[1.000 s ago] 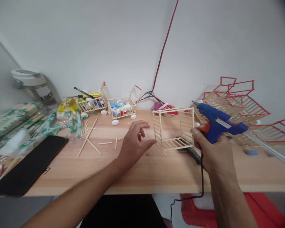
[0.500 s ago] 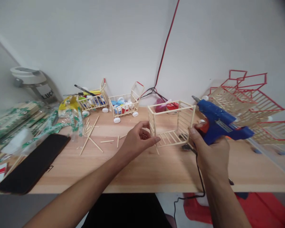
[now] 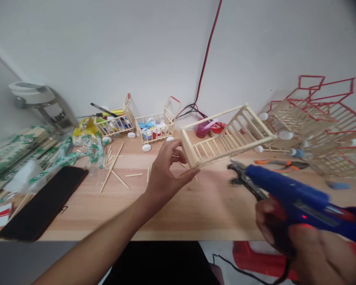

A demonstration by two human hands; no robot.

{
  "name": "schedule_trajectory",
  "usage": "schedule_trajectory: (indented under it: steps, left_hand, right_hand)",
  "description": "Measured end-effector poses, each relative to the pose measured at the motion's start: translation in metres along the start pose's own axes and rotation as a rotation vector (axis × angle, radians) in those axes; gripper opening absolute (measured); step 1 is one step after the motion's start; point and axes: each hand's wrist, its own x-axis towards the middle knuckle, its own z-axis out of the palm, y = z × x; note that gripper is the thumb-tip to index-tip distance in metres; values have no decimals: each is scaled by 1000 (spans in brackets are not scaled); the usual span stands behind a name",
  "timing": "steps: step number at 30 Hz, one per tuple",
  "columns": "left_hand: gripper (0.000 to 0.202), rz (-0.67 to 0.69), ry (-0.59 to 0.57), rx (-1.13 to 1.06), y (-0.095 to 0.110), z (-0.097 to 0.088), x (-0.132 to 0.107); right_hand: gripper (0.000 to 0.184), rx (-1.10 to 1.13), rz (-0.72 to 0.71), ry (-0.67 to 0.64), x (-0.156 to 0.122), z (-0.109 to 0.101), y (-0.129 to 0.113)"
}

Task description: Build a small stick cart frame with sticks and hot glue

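Note:
My left hand (image 3: 169, 166) grips one end of a small open stick frame (image 3: 225, 136), thumb below and fingers behind, and holds it tilted above the table. My right hand (image 3: 302, 233) is wrapped round the handle of a blue glue gun (image 3: 287, 184), whose nozzle points left, below and apart from the frame. A red light glows on the gun's side. Under the nozzle lies a dark-jawed hand tool (image 3: 245, 178), partly hidden. Loose sticks (image 3: 115, 168) lie left of my left hand.
Two small stick carts (image 3: 156, 128) stand at the back, holding bottle caps and pens. Red-edged stick carts (image 3: 323, 118) crowd the right side, near orange-handled pliers (image 3: 281, 164). At left are a black phone (image 3: 44, 204), wrapped stick bundles (image 3: 17, 150) and a jar (image 3: 44, 105).
The stick frame has tipped, its right end swinging up, and only my left hand holds it now. My right hand has moved away right and down with the glue gun.

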Motion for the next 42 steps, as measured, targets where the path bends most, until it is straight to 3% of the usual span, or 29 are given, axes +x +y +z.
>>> schedule_trajectory:
  steps: [4,9,16,23,28,42]
  left_hand:
    - [58,78,0,79,2,2,-3]
    - [58,59,20,46,2,1,-3]
    - [63,80,37,73,5,-1,-4]
    - [63,109,47,98,7,-2,-4]
    - [61,157,56,157,6,-3,-3]
    - [65,129,53,81,6,-3,-3]
  right_hand:
    - [39,-119,-67,-176,-3,10,15]
    - [42,-165,-146,-253,3,26,17]
    - [47,-248,-235,-233,7,32,9]
    - [44,-260,-233,-238,6,35,15]
    - [52,-328,-249,-261,8,36,11]
    - [56,-380,-331,-241,11,38,5]
